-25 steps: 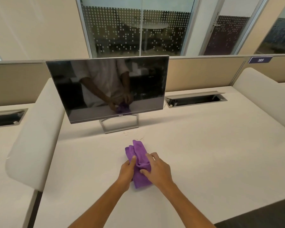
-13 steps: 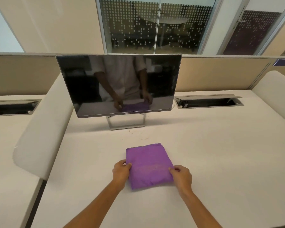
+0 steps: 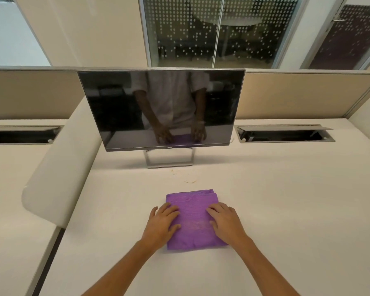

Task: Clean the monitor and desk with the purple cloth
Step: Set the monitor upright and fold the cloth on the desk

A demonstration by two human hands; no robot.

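Cloth (image 3: 192, 218) sits folded flat on the desk (image 3: 286, 210), lower centre of frame. Our left hand (image 3: 161, 226) is spread flat on its left edge, right hand (image 3: 225, 223) flat on its right edge; both open, palms down, pressing and not gripping.

Risks from here:
- Top layer looks loose at the far edge. If we slide it with flat palms only, we'd expect the fold to peel open and bunch.
- Small orange-brown specks (image 3: 189, 180) lie on the desk just beyond the cloth, toward the monitor stand (image 3: 169, 160). Wipe those first and the same face could drag grit across the monitor (image 3: 162, 107). Screen first, or flip the cloth.
- There's a faint pale mark on the cloth's near face; can't tell if it's dirt. Same smear risk.
- The stand is a thin open frame. A hard push high on the panel could rock or tilt it back toward the partition (image 3: 297, 95).
- Open cable tray (image 3: 284, 133) at centre right: a wide sweep could push crumbs in.
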